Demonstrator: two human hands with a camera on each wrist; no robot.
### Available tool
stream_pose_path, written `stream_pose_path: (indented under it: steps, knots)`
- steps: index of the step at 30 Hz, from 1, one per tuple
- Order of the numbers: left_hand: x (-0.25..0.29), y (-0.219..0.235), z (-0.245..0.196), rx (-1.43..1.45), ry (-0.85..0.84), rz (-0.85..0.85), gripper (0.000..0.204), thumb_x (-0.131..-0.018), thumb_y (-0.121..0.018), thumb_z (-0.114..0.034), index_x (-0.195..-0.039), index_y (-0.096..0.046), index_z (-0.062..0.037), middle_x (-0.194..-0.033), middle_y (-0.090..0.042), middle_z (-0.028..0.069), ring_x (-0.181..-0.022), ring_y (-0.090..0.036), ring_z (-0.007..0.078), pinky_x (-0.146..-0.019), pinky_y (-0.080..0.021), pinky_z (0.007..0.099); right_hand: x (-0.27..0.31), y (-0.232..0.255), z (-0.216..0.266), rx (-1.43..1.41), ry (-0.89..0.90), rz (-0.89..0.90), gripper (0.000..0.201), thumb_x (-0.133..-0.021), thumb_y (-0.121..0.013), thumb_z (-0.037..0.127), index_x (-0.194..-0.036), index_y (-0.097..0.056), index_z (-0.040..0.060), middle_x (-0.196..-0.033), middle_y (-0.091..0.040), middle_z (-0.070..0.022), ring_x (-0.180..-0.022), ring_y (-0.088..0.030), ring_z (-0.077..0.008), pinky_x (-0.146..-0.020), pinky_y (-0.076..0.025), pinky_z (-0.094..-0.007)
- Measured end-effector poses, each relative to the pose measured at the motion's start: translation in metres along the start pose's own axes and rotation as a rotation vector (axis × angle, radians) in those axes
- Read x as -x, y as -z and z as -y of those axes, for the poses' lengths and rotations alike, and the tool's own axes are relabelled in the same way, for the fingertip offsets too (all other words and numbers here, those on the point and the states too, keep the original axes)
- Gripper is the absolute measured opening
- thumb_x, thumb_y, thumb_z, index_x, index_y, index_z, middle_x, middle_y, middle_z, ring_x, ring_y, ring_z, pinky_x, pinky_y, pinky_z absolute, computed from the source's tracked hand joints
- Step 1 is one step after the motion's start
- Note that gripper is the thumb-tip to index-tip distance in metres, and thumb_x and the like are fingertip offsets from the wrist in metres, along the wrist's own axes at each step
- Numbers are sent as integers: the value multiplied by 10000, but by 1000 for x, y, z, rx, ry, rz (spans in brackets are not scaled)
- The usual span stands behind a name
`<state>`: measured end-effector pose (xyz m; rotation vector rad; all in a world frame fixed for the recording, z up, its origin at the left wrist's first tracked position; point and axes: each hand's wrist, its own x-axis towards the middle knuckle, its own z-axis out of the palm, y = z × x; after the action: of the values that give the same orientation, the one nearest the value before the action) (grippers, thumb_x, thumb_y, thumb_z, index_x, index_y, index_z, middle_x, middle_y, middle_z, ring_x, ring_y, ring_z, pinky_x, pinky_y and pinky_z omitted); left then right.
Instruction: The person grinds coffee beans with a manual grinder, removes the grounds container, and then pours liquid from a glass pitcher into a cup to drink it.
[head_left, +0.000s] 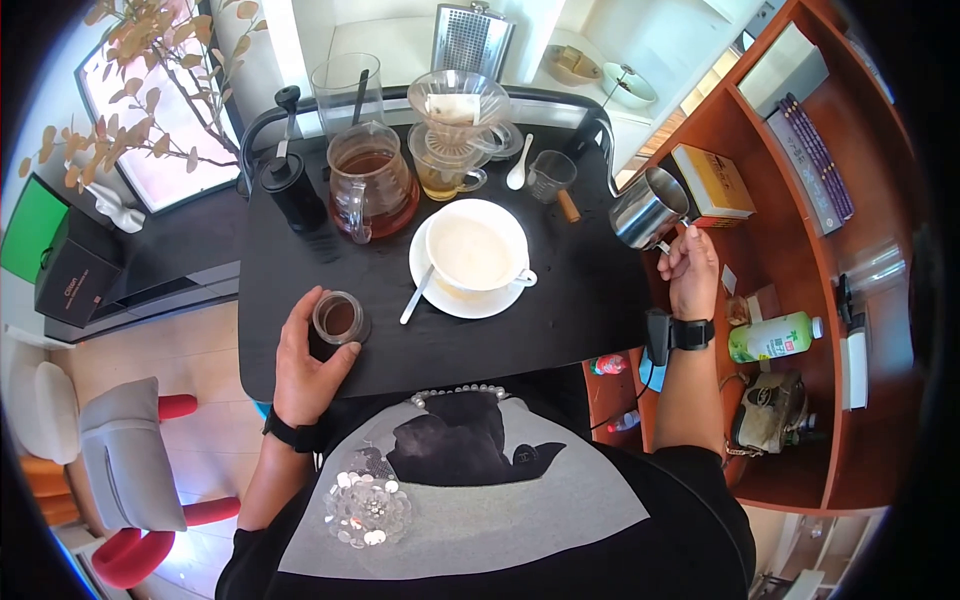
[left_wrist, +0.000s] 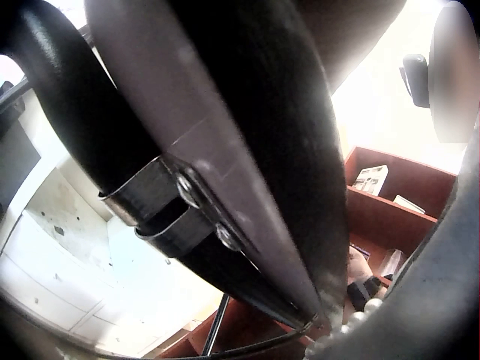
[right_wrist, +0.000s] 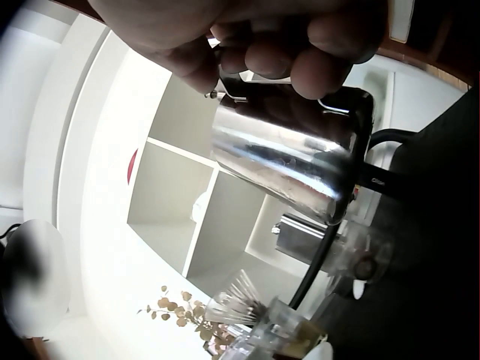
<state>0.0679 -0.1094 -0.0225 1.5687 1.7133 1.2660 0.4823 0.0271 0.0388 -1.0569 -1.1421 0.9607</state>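
Pitcher (head_left: 641,213), partly behind right fingers (right_wrist: 320,73), contents unclear

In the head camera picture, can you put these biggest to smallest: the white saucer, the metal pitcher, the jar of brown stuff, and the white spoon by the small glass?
By how big they look there:
1. White saucer
2. Metal pitcher
3. Jar of brown stuff
4. White spoon, the thinnest

There is one steel milk pitcher (head_left: 638,215) and one small glass jar (head_left: 364,325). There are two spoons (head_left: 416,296) (head_left: 518,174), one cup (head_left: 515,235), one saucer (head_left: 478,308), one dripper (head_left: 490,104).
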Motion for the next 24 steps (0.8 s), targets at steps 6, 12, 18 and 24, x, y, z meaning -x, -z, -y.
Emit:
stream_pose_path:
  steps: [6,12,18,24]
  knots:
    - [0,1,-3,-24,23,-1,643,-647,-686,-71,-1227,-414,-8,-1125,-533,149,-1066,-502,262,-930,-370,338,-1,1,-42,83,-81,-51,290,-908,-462,289,-693,-457,94,-556,-441,6,-493,-484,-106,-434,-348,-208]
    - [0,0,0,-50,11,-13,652,-648,-692,-83,-1232,-411,-12,-1127,-527,153,-1067,-498,268,-925,-375,339,-5,-5,-60,-23,-110,14,276,-915,-448,290,-731,-469,86,-597,-467,-10,-536,-523,-134,-473,-400,-217]
    - [0,1,3,-62,11,-24,649,-658,-698,-119,-1235,-415,-25,-1131,-528,156,-1073,-491,289,-923,-378,346,-9,-3,-62,117,-186,120,238,-905,-474,286,-839,-524,63,-756,-570,-40,-695,-593,-146,-569,-455,-238]
    - [0,3,3,-130,-52,18,659,-677,-675,-31,-1260,-369,-7,-1110,-533,101,-1052,-503,172,-930,-368,285,3,0,-52,118,-172,50,241,-912,-467,270,-1036,-494,64,-908,-570,-50,-699,-583,-120,-498,-428,-201]
